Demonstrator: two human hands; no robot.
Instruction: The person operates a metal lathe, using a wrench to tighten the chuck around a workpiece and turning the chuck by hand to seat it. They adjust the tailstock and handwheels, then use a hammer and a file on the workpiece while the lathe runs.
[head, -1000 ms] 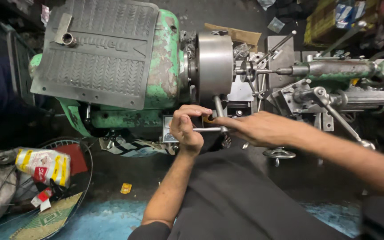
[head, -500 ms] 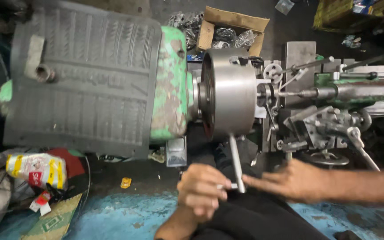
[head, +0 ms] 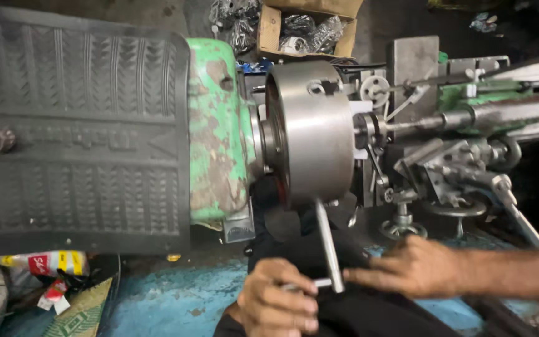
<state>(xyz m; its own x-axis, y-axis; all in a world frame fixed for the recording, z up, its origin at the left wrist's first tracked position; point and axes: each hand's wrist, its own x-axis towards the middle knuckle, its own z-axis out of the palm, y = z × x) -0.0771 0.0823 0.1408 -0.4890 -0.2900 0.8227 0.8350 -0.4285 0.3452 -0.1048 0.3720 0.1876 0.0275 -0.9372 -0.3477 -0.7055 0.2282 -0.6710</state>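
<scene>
A long steel T-handled chuck key [head: 327, 240] stands nearly upright, its upper end seated in the lower edge of the large round grey steel lathe chuck [head: 312, 128] and its crossbar low down, in front of the person's dark lap. The left hand [head: 279, 306] is curled shut around the left end of the crossbar, fingers folded into a loose fist with the thumb across the top, so that only a short stub of bar shows beside the knuckles. The right hand [head: 414, 267] comes in from the right with its fingers stretched almost flat and held together; the fingertips [head: 352, 274] meet the right end of the crossbar just beside the key's shaft, pressing on it rather than wrapping it.

The chuck sits against the worn green-painted headstock [head: 218, 131], whose paint is flaked to brown in patches. A black ribbed rubber mat [head: 76, 125] covers the headstock's left part. To the right of the chuck lies the grey metal tool post and carriage [head: 450, 165] with its handwheels. Behind the chuck stands an open cardboard box [head: 307, 25] holding plastic-wrapped parts.
</scene>
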